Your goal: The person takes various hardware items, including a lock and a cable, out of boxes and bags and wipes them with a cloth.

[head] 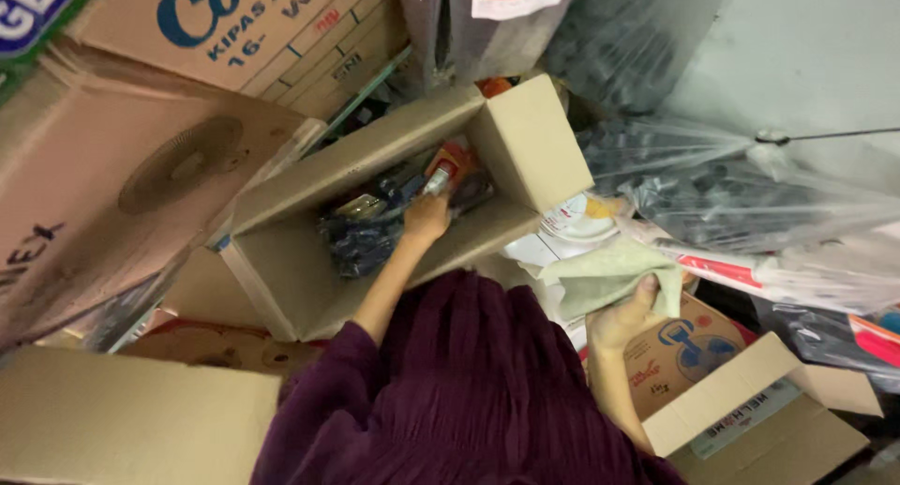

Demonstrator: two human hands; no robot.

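Observation:
My left hand (427,218) reaches into an open cardboard box (309,283) and is closed around a small red and white tube-like item (441,176). Under that hand, inside the box, lie dark blue plastic-wrapped packs (361,237). My right hand (619,324) is lower right, outside the box, gripping a pale green cloth (605,274). A purple pleated sleeve and garment (469,391) cover my arms and the lower middle of the view.
A large fan carton (141,180) leans at the left and another printed carton (253,30) at the top. Clear plastic bags of dark items (750,199) pile at the right. A small fan box (698,344) and open flaps (741,396) sit at lower right.

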